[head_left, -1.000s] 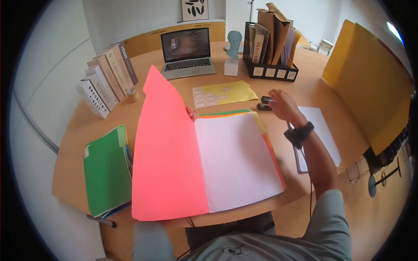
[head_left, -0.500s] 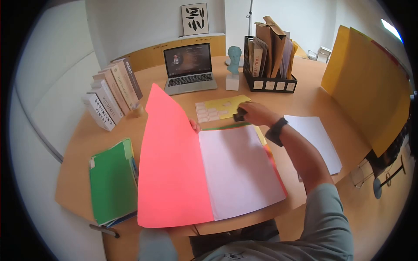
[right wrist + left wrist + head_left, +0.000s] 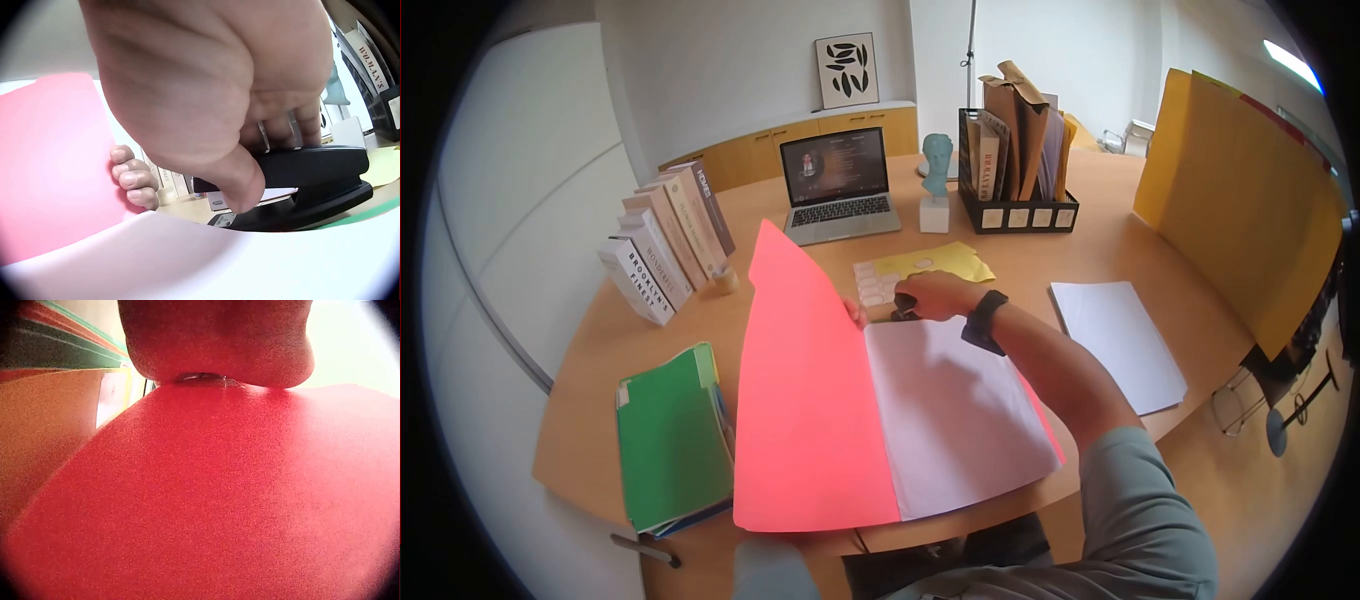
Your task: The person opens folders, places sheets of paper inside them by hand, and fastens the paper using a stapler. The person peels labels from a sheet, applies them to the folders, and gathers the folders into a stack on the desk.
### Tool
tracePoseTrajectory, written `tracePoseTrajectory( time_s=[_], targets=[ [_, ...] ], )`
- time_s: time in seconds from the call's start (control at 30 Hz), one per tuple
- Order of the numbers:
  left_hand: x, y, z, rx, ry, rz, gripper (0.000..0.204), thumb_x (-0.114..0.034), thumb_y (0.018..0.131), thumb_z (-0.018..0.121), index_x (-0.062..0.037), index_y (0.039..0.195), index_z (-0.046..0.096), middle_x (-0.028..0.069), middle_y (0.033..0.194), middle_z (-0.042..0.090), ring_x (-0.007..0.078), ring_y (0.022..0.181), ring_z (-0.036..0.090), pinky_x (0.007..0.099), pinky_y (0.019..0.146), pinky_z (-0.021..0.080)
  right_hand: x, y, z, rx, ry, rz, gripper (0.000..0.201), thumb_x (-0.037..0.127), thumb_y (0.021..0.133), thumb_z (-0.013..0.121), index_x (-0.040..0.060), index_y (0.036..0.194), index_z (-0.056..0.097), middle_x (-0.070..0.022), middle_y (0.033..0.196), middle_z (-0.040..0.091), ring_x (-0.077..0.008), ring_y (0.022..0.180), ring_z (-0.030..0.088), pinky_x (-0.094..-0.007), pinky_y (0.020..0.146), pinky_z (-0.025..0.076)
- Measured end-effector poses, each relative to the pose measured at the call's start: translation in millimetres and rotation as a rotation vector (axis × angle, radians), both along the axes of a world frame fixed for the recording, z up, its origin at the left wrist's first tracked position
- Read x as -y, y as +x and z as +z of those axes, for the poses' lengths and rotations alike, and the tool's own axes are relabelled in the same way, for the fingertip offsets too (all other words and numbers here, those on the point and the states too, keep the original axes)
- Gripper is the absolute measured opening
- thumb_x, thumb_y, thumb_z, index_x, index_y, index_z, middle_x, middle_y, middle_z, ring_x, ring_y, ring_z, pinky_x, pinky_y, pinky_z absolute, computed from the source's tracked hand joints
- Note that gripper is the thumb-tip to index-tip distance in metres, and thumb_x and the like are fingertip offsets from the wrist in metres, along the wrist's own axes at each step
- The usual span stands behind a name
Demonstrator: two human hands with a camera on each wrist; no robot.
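A pink folder (image 3: 815,420) stands spread at the front of the table, its left flap raised, with white sheets (image 3: 960,430) on its right side. My left hand (image 3: 855,312) grips the flap's edge; its fingertips (image 3: 134,178) curl over the edge in the right wrist view. From the left wrist, the flap's red-looking back (image 3: 219,487) fills most of the view. My right hand (image 3: 948,295) holds a black stapler (image 3: 312,172), thumb on the near side and fingers behind. The stapler lies at the top edge of the white sheets, close to the fold.
Green folders (image 3: 670,440) lie at the left. Behind them stand several books (image 3: 670,240). A laptop (image 3: 840,190), a bust (image 3: 937,170) and a black file holder (image 3: 1020,218) line the back. A yellow envelope (image 3: 955,262) and a white paper stack (image 3: 1115,345) lie nearer.
My right hand has picked up the stapler from the table's right and carried it left to the sheets' top edge. My left hand still holds the flap. The head view has tilted up.
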State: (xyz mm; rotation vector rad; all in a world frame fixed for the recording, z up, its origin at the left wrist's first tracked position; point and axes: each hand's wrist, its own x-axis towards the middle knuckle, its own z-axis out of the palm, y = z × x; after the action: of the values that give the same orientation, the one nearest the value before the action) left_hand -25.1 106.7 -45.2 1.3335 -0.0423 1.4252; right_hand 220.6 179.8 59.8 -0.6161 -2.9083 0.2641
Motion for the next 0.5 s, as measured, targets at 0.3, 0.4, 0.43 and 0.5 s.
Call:
tracePoseTrajectory(
  time_s=[0.3,0.4,0.43,0.5],
  targets=[
    [-5.7,1.0,-0.3,0.017,0.021,-0.027,0.028,-0.026,0.096,0.06,-0.001,0.107,0.059,0.0135,0.095,0.06,0.0282,0.093,0.06,0.0372,0.075,0.051,0.2,0.6,-2.0,0.003,0.014,0.008,0.012,0.015,0.086,0.065,0.0071,0.095,0.064,-0.017,0.095,0.068,-0.0395,0.093,0.064,-0.0472,0.079,0.048],
    [-5.6,1.4,-2.3,0.018,0.023,-0.027,0.028,-0.027,0.096,0.06,-0.001,0.107,0.059,0.0136,0.095,0.059,0.0284,0.093,0.06,0.0373,0.075,0.051,2.8,1.2,2.2,0.014,-0.013,0.024,0.012,0.015,0.086,0.065,0.007,0.096,0.065,-0.017,0.096,0.068,-0.0394,0.094,0.064,-0.0471,0.079,0.048],
    [-5.3,1.9,-3.3,0.022,0.025,-0.027,0.028,-0.027,0.096,0.06,-0.001,0.107,0.059,0.0136,0.095,0.059,0.0284,0.093,0.06,0.0373,0.075,0.051,3.2,1.2,3.3,0.018,-0.024,0.028,0.013,0.015,0.086,0.065,0.0069,0.096,0.065,-0.017,0.096,0.068,-0.0394,0.094,0.064,-0.047,0.079,0.048],
    [-5.5,2.4,-4.5,0.028,0.027,-0.027,0.028,-0.027,0.096,0.06,-0.001,0.107,0.059,0.0136,0.095,0.059,0.0285,0.093,0.06,0.0374,0.075,0.051,3.8,1.0,4.2,0.029,-0.026,0.038,0.013,0.014,0.085,0.065,0.007,0.097,0.065,-0.0171,0.096,0.068,-0.0394,0.094,0.064,-0.0469,0.08,0.048]
  ],
)
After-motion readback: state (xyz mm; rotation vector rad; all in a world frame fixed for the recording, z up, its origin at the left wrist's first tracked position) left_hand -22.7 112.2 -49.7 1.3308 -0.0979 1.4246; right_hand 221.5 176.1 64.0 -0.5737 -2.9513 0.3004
